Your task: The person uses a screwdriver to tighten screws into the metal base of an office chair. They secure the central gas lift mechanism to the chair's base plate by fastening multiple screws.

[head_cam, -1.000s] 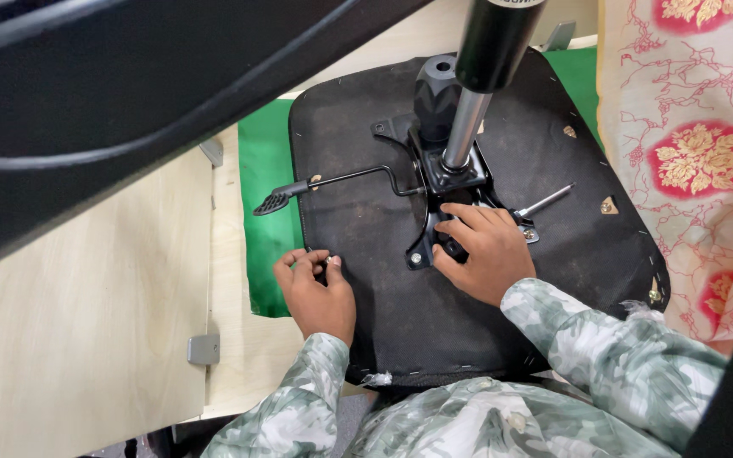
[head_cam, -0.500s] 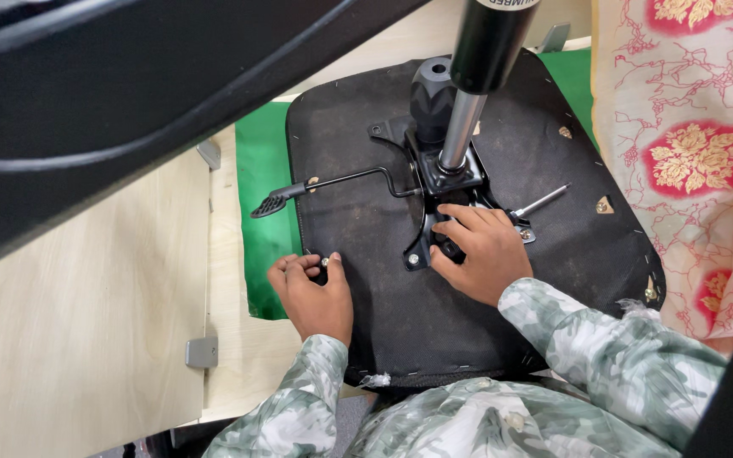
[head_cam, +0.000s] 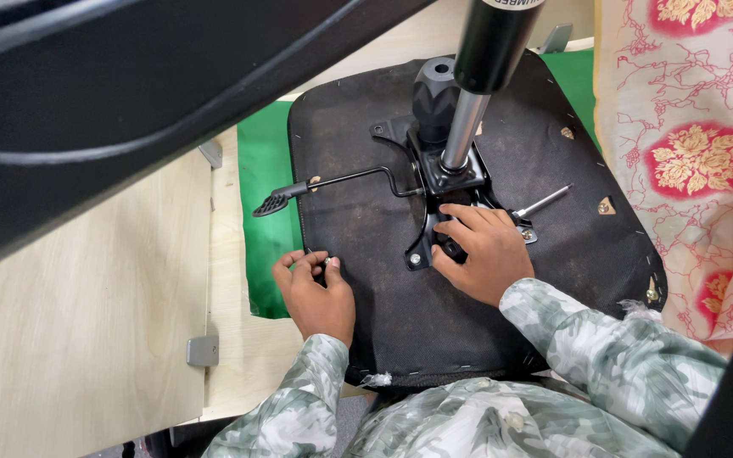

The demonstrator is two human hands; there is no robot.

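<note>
**Upturned chair seat on the table: both hands on the underside**

The black seat base [head_cam: 366, 229] lies underside up on the light wooden table [head_cam: 86, 339], with a green cloth [head_cam: 265, 170] showing under its left edge and again at its far right corner. The metal mechanism plate [head_cam: 434, 216] is fixed near the middle of the seat base. A gas lift column [head_cam: 472, 93] rises from that plate towards the camera, silver below and black above. A black round knob [head_cam: 433, 97] sits just behind the column. A thin lever rod with a flat black paddle [head_cam: 275, 203] runs from the plate out past the left edge of the seat base. A shorter silver rod [head_cam: 543, 202] sticks out on the plate's right side.

Your left hand [head_cam: 320, 297] rests at the near left edge of the seat base. Its fingers [head_cam: 305, 265] are drawn together, thumb and forefinger pinching a small dark piece [head_cam: 320, 273]; what the piece is cannot be told.

Your right hand [head_cam: 485, 254] lies flat on the near end of the mechanism plate. Its fingers [head_cam: 460, 225] are curled over the bracket and lie close side by side, touching the metal; whether they grip anything underneath is hidden.

Both sleeves are a pale camouflage print. A patterned red and cream fabric [head_cam: 689, 153] hangs along the right edge of the seat base. A large black curved part [head_cam: 129, 93] fills the far left corner of the view, above the table.
</note>
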